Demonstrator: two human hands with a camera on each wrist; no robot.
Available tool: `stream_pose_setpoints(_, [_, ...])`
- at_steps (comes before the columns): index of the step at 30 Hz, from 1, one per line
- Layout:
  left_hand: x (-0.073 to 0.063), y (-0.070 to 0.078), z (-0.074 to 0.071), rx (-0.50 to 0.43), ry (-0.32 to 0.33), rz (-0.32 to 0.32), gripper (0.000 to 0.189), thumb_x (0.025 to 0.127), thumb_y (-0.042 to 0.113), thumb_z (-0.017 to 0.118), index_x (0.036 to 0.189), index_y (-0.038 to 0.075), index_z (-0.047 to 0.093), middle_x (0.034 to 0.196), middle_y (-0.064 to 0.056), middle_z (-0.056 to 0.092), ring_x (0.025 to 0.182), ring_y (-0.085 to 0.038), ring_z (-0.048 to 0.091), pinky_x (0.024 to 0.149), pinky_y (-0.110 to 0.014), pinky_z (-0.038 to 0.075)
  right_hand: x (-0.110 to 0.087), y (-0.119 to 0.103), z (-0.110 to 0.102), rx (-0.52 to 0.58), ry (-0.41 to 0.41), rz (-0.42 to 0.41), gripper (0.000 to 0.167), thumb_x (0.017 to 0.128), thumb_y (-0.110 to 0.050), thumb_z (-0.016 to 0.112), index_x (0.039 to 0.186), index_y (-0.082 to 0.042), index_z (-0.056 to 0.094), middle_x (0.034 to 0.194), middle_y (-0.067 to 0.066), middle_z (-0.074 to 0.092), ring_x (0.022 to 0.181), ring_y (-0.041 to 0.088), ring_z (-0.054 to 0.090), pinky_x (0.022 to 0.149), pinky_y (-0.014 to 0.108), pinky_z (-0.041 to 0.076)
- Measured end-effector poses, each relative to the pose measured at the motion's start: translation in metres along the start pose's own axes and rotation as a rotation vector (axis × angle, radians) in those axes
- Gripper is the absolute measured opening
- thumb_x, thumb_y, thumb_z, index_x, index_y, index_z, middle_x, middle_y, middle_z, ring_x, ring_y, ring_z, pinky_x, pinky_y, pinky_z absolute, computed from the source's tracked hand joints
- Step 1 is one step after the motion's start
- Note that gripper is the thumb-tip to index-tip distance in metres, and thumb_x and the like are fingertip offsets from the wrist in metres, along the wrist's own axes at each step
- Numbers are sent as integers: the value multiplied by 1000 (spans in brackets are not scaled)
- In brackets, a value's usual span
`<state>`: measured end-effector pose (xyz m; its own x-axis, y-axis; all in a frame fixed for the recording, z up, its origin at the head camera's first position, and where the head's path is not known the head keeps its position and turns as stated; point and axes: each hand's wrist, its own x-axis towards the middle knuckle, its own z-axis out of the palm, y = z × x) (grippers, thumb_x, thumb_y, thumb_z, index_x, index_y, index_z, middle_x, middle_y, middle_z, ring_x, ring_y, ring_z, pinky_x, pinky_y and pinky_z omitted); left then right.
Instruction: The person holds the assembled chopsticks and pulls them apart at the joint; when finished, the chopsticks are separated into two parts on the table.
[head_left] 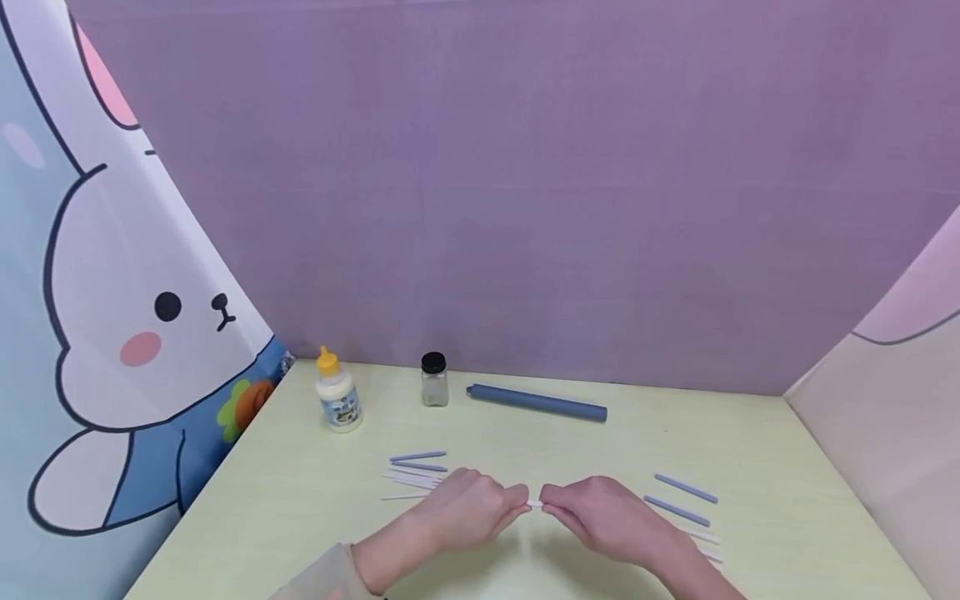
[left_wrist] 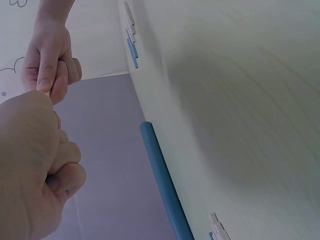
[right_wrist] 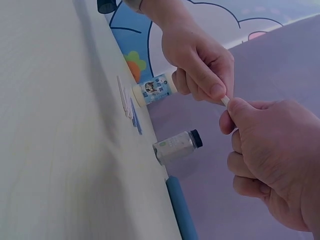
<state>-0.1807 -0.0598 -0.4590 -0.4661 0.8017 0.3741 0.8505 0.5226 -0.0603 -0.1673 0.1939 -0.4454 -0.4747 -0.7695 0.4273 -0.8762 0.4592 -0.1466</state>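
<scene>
Just above the table, my left hand [head_left: 480,507] and right hand [head_left: 600,515] meet with a small gap between them. A short piece of a thin white stick [head_left: 535,503] bridges that gap. Each hand pinches one end between thumb and curled fingers, so most of the stick is hidden. In the right wrist view the same white stick [right_wrist: 225,101] shows between the two thumbs. Near my left hand lie several white sticks [head_left: 408,478] and two thin blue sticks [head_left: 418,456]. Beside my right forearm are two more blue sticks [head_left: 677,511] and several white sticks [head_left: 705,537], partly covered.
Toward the back of the pale table [head_left: 757,450] stand a glue bottle [head_left: 341,404] with a yellow cap and a small clear jar [head_left: 434,388] with a black lid. A thick blue rod [head_left: 536,402] lies right of the jar. A purple backdrop [head_left: 525,208] rises behind.
</scene>
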Motion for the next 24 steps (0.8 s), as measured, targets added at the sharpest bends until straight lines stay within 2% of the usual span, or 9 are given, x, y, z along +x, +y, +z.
stream_pose_setpoints(5, [1, 0, 1, -25, -16, -6, 33, 111, 33, 57, 81, 19, 52, 55, 12, 32, 49, 0, 24, 46, -16, 19, -1, 1, 0, 38, -17, 17, 26, 106, -17, 65, 85, -22, 50, 67, -18, 22, 63, -12, 20, 59, 4, 21])
stream_pose_setpoints(11, [2, 0, 0, -22, -33, -16, 33, 110, 33, 57, 81, 19, 52, 55, 12, 31, 49, 0, 25, 46, -17, 20, -2, 2, 3, 4, -6, 16, 27, 108, -19, 62, 84, -21, 49, 67, -17, 21, 63, -12, 18, 58, 4, 20])
stream_pose_setpoints(18, [3, 5, -3, -21, -32, 42, 31, 110, 31, 59, 82, 19, 53, 53, 11, 29, 49, 1, 23, 46, -16, 20, -8, 2, 1, 50, -9, -2, 27, 108, -19, 63, 85, -23, 50, 68, -18, 21, 65, -14, 15, 60, 2, 17])
stream_pose_setpoints(21, [5, 7, -4, -17, -28, 47, 31, 110, 31, 59, 81, 19, 53, 53, 11, 29, 49, 1, 22, 46, -15, 20, -10, 3, 0, 59, -7, -7, 26, 108, -18, 63, 86, -24, 49, 68, -18, 22, 66, -15, 15, 60, 1, 17])
stream_pose_setpoints(23, [6, 7, -5, -28, -48, 34, 31, 110, 30, 57, 82, 19, 55, 53, 11, 32, 49, 1, 23, 46, -14, 21, -11, 5, 1, 58, -13, 2, 25, 108, -18, 63, 86, -23, 51, 65, -16, 26, 64, -14, 18, 57, 2, 21])
stream_pose_setpoints(24, [5, 5, -5, -33, -61, 20, 30, 111, 30, 56, 84, 18, 57, 53, 11, 34, 48, 1, 24, 46, -14, 22, -13, 6, -1, 69, -28, 43, 22, 108, -19, 62, 88, -23, 55, 64, -16, 29, 63, -14, 21, 58, 3, 26])
